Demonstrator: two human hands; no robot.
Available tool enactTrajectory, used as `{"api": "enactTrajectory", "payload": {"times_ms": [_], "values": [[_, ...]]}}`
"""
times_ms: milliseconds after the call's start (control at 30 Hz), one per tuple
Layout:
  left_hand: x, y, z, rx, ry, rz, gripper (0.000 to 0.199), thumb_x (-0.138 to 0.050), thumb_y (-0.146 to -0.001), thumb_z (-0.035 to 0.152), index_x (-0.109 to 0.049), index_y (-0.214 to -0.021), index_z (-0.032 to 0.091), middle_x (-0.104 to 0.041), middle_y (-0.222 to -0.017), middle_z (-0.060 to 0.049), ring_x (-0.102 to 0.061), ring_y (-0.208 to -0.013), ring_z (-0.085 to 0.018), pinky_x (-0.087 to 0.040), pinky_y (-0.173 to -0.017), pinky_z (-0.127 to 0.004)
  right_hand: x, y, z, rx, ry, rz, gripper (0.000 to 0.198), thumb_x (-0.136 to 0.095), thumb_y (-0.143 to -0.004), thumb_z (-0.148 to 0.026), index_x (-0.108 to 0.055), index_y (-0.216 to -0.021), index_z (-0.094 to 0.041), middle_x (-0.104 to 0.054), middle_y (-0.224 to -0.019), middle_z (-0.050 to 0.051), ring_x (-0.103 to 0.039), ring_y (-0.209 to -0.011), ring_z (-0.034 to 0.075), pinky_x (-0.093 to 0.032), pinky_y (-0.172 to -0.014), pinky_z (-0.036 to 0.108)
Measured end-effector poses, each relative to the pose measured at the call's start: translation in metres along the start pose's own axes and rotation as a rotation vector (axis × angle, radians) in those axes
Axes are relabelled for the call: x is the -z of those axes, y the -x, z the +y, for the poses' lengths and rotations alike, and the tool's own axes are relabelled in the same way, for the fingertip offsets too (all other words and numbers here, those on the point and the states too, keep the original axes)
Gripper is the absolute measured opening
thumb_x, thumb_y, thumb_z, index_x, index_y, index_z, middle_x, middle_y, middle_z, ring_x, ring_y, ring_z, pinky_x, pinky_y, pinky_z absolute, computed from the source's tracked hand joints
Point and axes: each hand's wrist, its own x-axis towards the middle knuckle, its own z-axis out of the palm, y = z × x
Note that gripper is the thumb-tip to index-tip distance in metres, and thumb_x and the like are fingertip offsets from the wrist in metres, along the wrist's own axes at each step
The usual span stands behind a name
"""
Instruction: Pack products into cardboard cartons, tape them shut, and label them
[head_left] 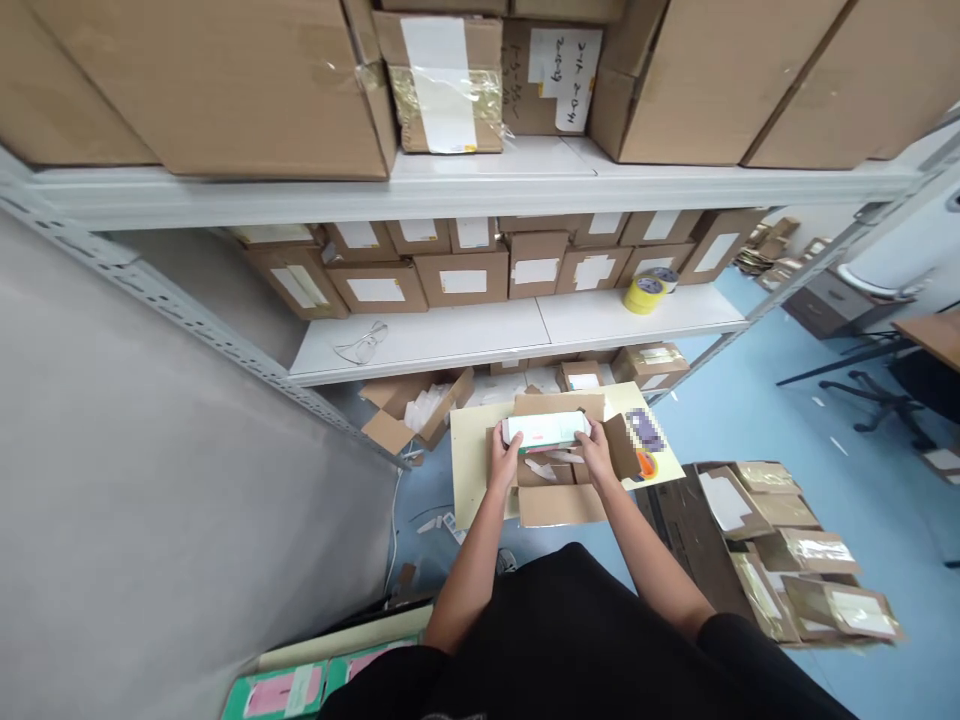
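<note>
Between my two hands is a long white product box [546, 429] with faint pink print and a green edge. My left hand [504, 458] grips its left end, thumb on top. At the other end my right hand [596, 452] does the same. Directly beneath the white box stands an open cardboard carton [562, 505] with its flaps spread out. Some white pieces show inside the carton, but the held box hides part of its interior. The carton rests on a pale yellow board [472, 480].
Right of the carton lie an orange tape roll [646, 464] and a blurred dark item [645, 430]. Shelves ahead carry cardboard boxes, glasses [364, 343] and yellow tape [643, 293]. Taped cartons [817, 550] are stacked at right. Green-and-pink boxes [277, 692] lie at lower left, beside a grey wall.
</note>
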Motion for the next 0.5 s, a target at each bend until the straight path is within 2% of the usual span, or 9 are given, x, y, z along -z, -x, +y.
{"api": "enactTrajectory", "payload": {"times_ms": [67, 133, 233, 333, 400, 500], "values": [[-0.013, 0.005, -0.015, 0.062, -0.052, -0.053, 0.068, -0.059, -0.098, 0.052, -0.037, -0.155, 0.024, -0.054, -0.154, -0.013, -0.056, -0.139, -0.026, -0.049, -0.113, -0.04, 0.022, 0.002, 0.012, -0.009, 0.026, 0.045, 0.069, -0.064, -0.078, -0.044, -0.056, -0.142, -0.021, -0.067, -0.136, 0.011, -0.065, -0.121, 0.029, -0.057, -0.099, 0.043], [-0.02, 0.008, -0.027, 0.087, -0.188, -0.064, 0.07, -0.057, -0.099, 0.051, -0.032, -0.158, 0.024, -0.048, -0.159, -0.014, -0.049, -0.145, -0.027, -0.043, -0.119, -0.043, 0.039, 0.003, 0.025, -0.057, 0.087, 0.089, 0.075, -0.065, -0.077, -0.048, -0.053, -0.146, -0.021, -0.062, -0.145, 0.012, -0.06, -0.132, 0.03, -0.053, -0.107, 0.045], [-0.023, 0.011, -0.037, -0.005, -0.455, -0.054, 0.075, -0.06, -0.097, 0.042, -0.027, -0.162, 0.023, -0.039, -0.165, -0.013, -0.037, -0.153, -0.028, -0.032, -0.126, -0.047, 0.056, 0.004, 0.039, -0.133, 0.166, 0.144, 0.089, -0.068, -0.075, -0.049, -0.041, -0.156, -0.024, -0.051, -0.157, 0.013, -0.047, -0.146, 0.032, -0.045, -0.117, 0.048], [-0.016, 0.017, -0.043, -0.186, -0.705, -0.105, 0.065, -0.061, -0.094, 0.035, -0.044, -0.156, 0.024, -0.049, -0.159, -0.01, -0.035, -0.154, -0.029, -0.026, -0.128, -0.051, 0.064, 0.003, 0.043, -0.123, 0.173, 0.121, 0.092, -0.069, -0.075, -0.048, -0.037, -0.159, -0.024, -0.052, -0.156, 0.013, -0.048, -0.146, 0.032, -0.043, -0.119, 0.05], [-0.007, 0.023, -0.046, -0.241, -0.857, -0.143, 0.057, -0.063, -0.092, 0.037, -0.057, -0.147, 0.025, -0.051, -0.157, -0.01, -0.031, -0.155, -0.032, -0.024, -0.129, -0.054, 0.063, 0.002, 0.041, -0.085, 0.16, 0.063, 0.088, -0.069, -0.077, -0.046, -0.041, -0.157, -0.025, -0.056, -0.152, 0.013, -0.053, -0.143, 0.032, -0.044, -0.118, 0.05], [0.007, 0.032, -0.053, -0.18, -1.032, -0.278, 0.065, -0.075, -0.082, 0.05, -0.063, -0.141, 0.024, -0.033, -0.169, -0.011, -0.018, -0.159, -0.037, -0.024, -0.127, -0.056, 0.059, -0.001, 0.036, -0.024, 0.141, -0.001, 0.08, -0.069, -0.079, -0.043, -0.046, -0.153, -0.027, -0.059, -0.15, 0.012, -0.055, -0.14, 0.031, -0.044, -0.117, 0.051]]}}
